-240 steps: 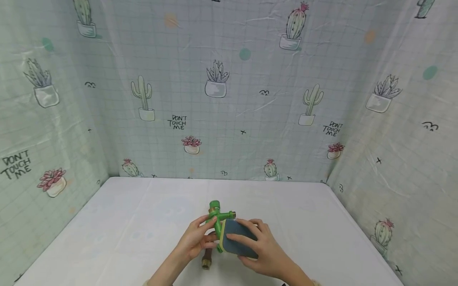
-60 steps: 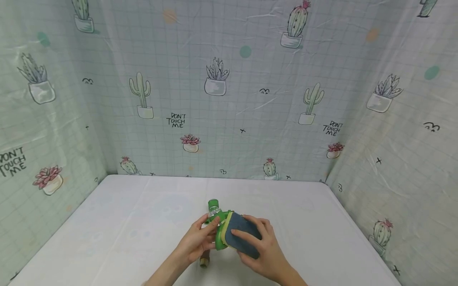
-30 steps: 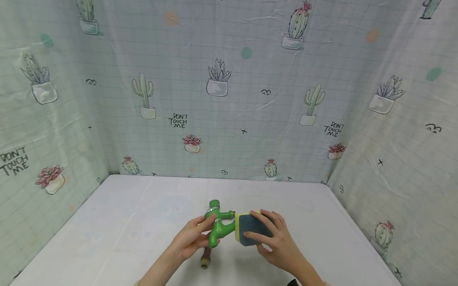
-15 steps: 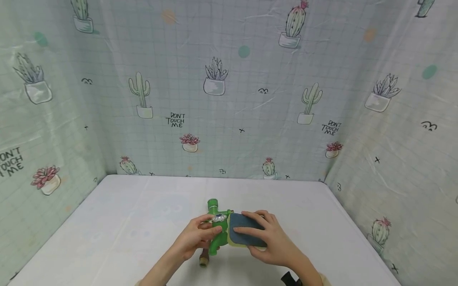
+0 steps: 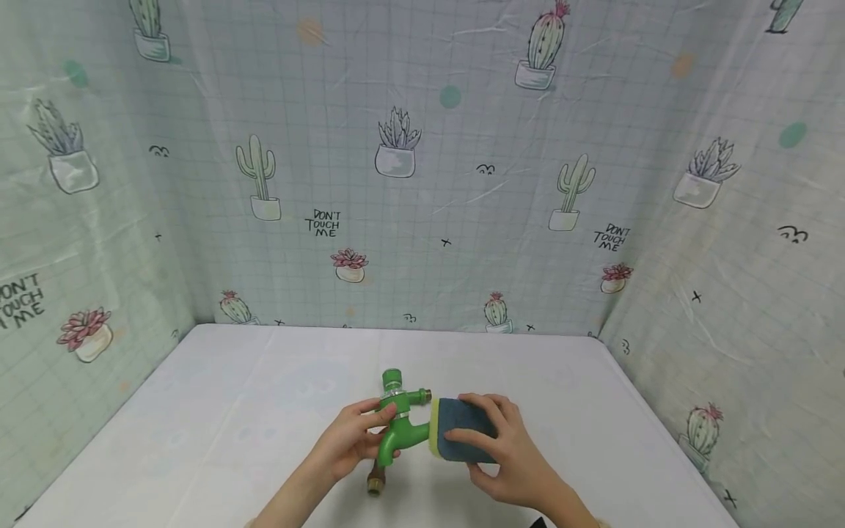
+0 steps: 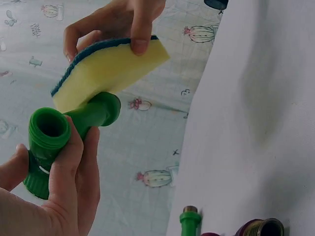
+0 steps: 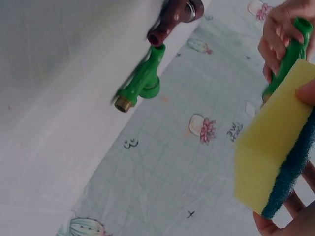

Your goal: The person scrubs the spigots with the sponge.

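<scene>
Behind everything we see a printed cloth (image 5: 370, 198) with cactus pictures, hung as a back wall and two sides. In front of it lies the white surface (image 5: 535, 396).

Over the surface we have both hands at work. The right hand (image 5: 511, 455) grasps a sponge (image 5: 469, 427), thumb on one face and fingers spread over the dark, rough one. The left hand (image 5: 346, 440) grasps a green tap (image 5: 399, 438) clear of the surface, its fingers wrapped round the body by the ribbed handle.

The relation we judge to matter most is between that tap and the sponge. The tap's inlet pipe runs out of the left fingers toward the right hand, and its flared end meets the sponge's soft yellow side; in the left wrist view they appear to touch. The sponge thus lies to the right of the left fingers, with the right hand nearer the inlet end.

On the surface lie a brown tap (image 7: 173, 22) and a second green tap (image 7: 141, 78), close together; whether they touch we cannot tell. Both are nearer the left hand, the second green tap's brass end (image 5: 428, 395) pointing right.
</scene>
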`<state>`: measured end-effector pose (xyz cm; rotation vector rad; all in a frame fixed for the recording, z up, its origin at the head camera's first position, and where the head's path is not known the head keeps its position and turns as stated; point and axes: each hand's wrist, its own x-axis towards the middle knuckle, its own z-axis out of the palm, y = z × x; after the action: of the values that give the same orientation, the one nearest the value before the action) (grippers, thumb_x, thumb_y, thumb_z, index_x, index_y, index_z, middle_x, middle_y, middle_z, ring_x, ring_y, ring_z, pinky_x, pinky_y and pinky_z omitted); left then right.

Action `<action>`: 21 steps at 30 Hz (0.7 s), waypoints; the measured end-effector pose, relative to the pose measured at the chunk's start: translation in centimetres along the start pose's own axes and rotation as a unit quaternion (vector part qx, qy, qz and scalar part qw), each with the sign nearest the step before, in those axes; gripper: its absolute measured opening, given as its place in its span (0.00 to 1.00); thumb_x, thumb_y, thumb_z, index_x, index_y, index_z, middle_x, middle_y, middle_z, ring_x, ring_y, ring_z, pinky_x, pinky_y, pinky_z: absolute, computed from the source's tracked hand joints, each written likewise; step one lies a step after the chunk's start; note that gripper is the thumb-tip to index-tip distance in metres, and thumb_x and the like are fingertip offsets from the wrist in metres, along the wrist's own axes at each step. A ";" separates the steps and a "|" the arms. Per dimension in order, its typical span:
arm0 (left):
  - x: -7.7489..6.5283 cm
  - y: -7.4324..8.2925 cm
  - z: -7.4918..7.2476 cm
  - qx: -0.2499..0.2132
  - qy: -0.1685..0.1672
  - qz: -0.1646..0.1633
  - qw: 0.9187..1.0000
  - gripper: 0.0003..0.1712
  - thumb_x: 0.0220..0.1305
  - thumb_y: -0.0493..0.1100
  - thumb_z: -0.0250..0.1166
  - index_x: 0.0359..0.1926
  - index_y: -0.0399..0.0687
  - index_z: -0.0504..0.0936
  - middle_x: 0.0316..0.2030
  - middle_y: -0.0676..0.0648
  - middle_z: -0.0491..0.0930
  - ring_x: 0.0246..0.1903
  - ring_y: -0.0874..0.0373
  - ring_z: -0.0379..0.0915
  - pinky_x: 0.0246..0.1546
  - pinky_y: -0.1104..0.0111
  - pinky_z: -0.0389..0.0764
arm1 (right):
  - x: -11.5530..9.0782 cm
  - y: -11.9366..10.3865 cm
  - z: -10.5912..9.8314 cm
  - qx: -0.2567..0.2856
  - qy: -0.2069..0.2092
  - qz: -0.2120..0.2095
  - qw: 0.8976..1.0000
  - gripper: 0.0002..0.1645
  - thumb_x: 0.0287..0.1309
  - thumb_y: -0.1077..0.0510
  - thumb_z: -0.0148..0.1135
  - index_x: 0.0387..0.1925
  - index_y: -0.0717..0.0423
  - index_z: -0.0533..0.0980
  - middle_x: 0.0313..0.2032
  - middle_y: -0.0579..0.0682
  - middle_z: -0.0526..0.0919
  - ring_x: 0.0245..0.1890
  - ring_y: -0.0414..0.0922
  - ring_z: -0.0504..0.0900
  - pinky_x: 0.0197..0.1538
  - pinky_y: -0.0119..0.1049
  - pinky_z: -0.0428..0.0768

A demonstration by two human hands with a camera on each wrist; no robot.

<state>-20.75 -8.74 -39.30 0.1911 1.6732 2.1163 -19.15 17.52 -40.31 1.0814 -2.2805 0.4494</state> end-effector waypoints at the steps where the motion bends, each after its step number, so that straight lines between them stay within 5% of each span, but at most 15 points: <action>1: 0.0 0.0 -0.1 -0.012 -0.002 -0.003 1.000 0.38 0.60 0.52 0.57 0.61 0.29 0.57 0.38 0.48 0.74 0.36 0.58 0.78 0.37 0.63 0.82 | -0.1 -0.2 0.1 -0.006 0.005 -0.007 1.000 0.37 0.30 0.56 0.69 0.48 0.26 0.70 0.60 0.50 0.63 0.55 0.46 0.56 0.43 0.48 0.72; 6: -0.1 0.3 -0.2 -0.036 -0.031 -0.013 0.999 0.36 0.62 0.52 0.54 0.61 0.30 0.57 0.37 0.49 0.74 0.35 0.58 0.78 0.36 0.66 0.82 | -0.1 -0.2 -0.1 0.006 0.028 -0.010 1.000 0.37 0.25 0.58 0.68 0.45 0.29 0.71 0.59 0.49 0.63 0.56 0.45 0.56 0.41 0.45 0.73; 14: -0.7 0.4 0.6 0.025 -0.103 -0.003 0.994 0.33 0.59 0.48 0.59 0.59 0.31 0.62 0.36 0.52 0.80 0.32 0.59 0.81 0.32 0.60 0.82 | 0.9 1.0 -0.5 0.059 0.003 0.052 0.997 0.37 0.35 0.62 0.58 0.50 0.29 0.68 0.58 0.46 0.65 0.53 0.41 0.60 0.43 0.46 0.70; 21: -0.9 0.5 0.7 0.015 -0.105 0.007 0.994 0.28 0.61 0.47 0.57 0.55 0.32 0.65 0.33 0.52 0.81 0.29 0.61 0.81 0.30 0.62 0.82 | 0.7 0.7 -0.6 0.032 0.011 0.063 0.997 0.35 0.37 0.60 0.62 0.50 0.29 0.68 0.59 0.48 0.64 0.52 0.44 0.60 0.42 0.50 0.69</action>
<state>-19.80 -8.63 -38.49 0.4208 1.5842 2.0058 -19.85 17.88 -39.44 0.9615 -2.3384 0.5857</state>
